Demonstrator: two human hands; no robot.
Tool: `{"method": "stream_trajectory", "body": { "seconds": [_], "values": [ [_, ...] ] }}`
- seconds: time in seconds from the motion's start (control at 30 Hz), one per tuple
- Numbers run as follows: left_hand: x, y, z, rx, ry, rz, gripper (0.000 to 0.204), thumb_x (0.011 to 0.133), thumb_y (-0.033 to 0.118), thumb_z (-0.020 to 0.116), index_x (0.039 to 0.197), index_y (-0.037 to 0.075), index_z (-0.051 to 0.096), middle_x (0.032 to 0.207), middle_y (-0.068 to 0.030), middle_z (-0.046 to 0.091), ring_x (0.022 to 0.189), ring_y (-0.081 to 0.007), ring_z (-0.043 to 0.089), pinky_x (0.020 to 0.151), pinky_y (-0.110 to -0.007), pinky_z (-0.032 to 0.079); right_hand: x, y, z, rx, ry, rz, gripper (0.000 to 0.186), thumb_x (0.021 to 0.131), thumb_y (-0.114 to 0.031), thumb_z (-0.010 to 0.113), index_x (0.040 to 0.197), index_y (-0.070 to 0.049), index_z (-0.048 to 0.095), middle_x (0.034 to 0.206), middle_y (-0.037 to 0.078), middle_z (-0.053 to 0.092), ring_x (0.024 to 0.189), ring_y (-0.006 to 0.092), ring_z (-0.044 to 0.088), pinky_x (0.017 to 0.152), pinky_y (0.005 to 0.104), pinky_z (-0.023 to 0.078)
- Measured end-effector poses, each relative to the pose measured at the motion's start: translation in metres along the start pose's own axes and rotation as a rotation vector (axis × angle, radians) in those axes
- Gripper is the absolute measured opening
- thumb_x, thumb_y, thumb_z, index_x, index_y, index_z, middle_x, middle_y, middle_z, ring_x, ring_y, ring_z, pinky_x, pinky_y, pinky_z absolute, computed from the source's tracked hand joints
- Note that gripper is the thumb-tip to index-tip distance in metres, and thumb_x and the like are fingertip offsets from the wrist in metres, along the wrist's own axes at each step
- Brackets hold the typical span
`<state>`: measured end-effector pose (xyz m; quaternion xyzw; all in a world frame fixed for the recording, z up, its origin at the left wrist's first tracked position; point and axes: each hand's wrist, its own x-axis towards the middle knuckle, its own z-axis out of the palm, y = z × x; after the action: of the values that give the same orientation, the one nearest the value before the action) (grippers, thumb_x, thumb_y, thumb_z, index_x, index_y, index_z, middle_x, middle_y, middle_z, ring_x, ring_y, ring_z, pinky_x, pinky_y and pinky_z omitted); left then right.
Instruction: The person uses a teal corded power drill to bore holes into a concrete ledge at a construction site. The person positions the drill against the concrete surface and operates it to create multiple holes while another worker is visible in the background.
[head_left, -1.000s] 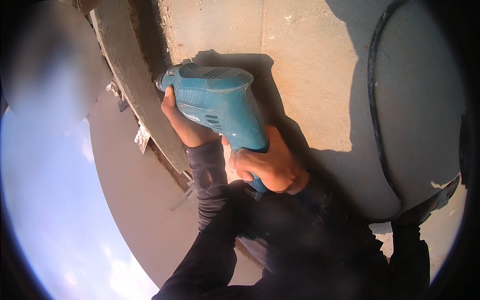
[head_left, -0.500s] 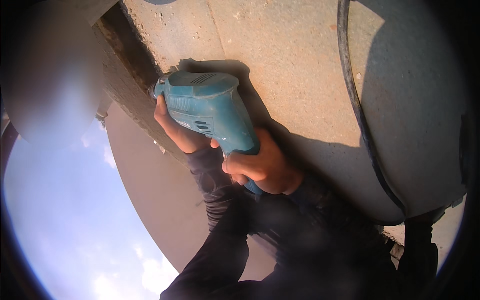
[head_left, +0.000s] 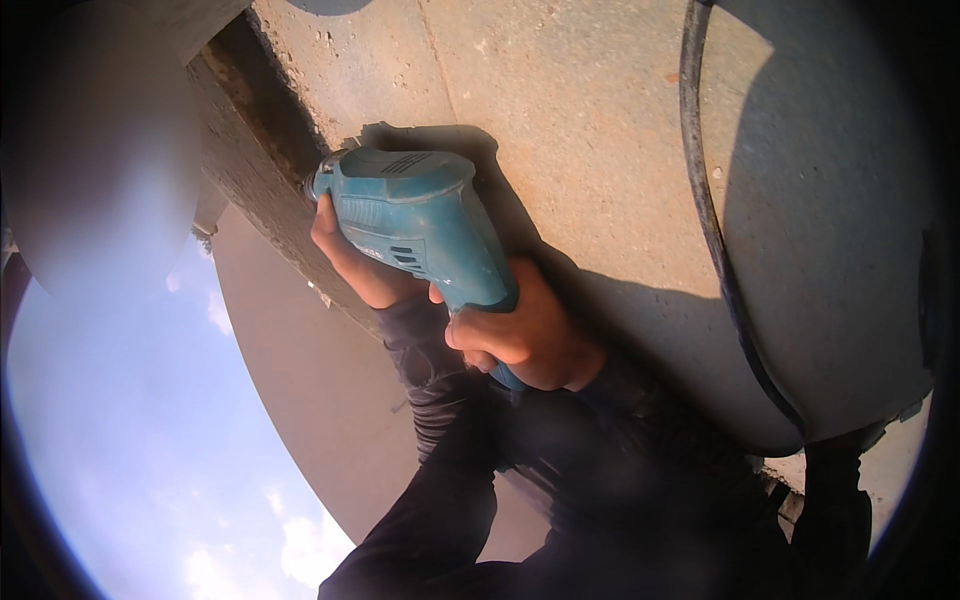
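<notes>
A teal power drill (head_left: 410, 210) lies level across the middle of the view, its nose pointing left at a dark recess beside a rough concrete edge. My right hand (head_left: 535, 325) is wrapped round the drill's handle, with the thumb across its near side. Under the front of the body, my left hand (head_left: 360, 260) supports the drill, fingers closed against its casing near the nose. The tip of the drill is hard to make out against the dark gap, so I cannot tell whether it touches anything.
A black cable (head_left: 705, 200) runs down the dusty concrete surface (head_left: 580, 130) on the right. The dark recess (head_left: 265, 100) borders a rough concrete ledge (head_left: 270, 205) on the left. A blurred pale shape (head_left: 105, 150) covers the upper left, with sky (head_left: 150, 430) below it.
Both hands keep the same hold on the drill. The drill's nose sits very slightly lower and to the right; the whole view has shifted a little.
</notes>
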<state>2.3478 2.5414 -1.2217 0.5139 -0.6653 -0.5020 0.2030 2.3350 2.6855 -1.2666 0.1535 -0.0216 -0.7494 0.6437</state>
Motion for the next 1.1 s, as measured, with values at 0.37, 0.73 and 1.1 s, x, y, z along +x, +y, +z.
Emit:
{"method": "stream_trajectory", "body": {
  "seconds": [0.37,0.73,1.1],
  "values": [
    [-0.003,0.001,0.002,0.03,0.007,0.039,0.048,0.091,0.045,0.043,0.111,0.004,0.055,0.107,-0.0103,0.059,0.097,-0.0209,0.056,0.085,-0.034,0.045,0.001,0.001,0.0,-0.041,-0.011,-0.028,0.02,0.075,-0.004,0.058,0.094,0.0,0.055,0.065,0.004,0.051,0.054,0.0093,0.047,0.055,0.027,0.042],
    [-0.003,0.005,0.0,-0.049,0.001,0.002,0.047,0.092,0.044,0.04,0.111,0.005,0.055,0.107,-0.0101,0.06,0.097,-0.0208,0.056,0.085,-0.034,0.045,0.007,0.01,-0.009,-0.933,-0.135,-0.93,0.006,0.081,0.005,0.054,0.081,-0.001,0.053,0.07,0.005,0.053,0.056,0.01,0.05,0.055,0.0258,0.042],
    [-0.001,-0.001,-0.028,-0.228,-0.278,0.092,0.038,0.099,0.035,0.037,0.121,0.008,0.051,0.114,-0.0098,0.06,0.096,-0.0205,0.061,0.085,-0.033,0.051,0.006,0.015,0.002,-0.467,-0.066,-0.271,0.006,0.081,-0.003,0.052,0.086,0.001,0.054,0.064,0.003,0.053,0.054,0.0078,0.05,0.054,0.0265,0.043]
  ]
}}
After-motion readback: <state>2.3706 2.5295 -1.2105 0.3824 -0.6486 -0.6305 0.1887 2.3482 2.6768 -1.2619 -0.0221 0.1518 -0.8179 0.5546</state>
